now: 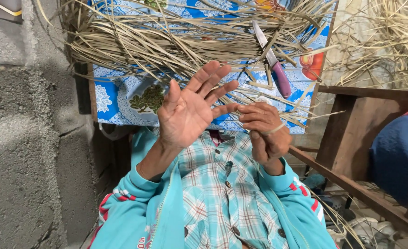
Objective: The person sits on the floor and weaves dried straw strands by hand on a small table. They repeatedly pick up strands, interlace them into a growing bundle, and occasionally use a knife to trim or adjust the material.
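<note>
Dried leaf strip (pixel 274 129) crosses the curled fingers of the right hand (pixel 265 131), pinched there; its ends are lost among the loose strips. Left hand (pixel 188 108) is spread open, palm up, little finger touching the right fingertips. Beyond, a purple-handled knife (pixel 272 60) lies half buried in the strip pile (pixel 167 41) on the blue patterned tablecloth (pixel 114 99).

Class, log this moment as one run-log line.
left hand: open, palm up | right hand: pinching dried leaf strip | table: strip pile, knife

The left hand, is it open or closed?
Open: the left hand shows its palm, fingers spread, holding nothing; its little finger touches the right hand.
</note>
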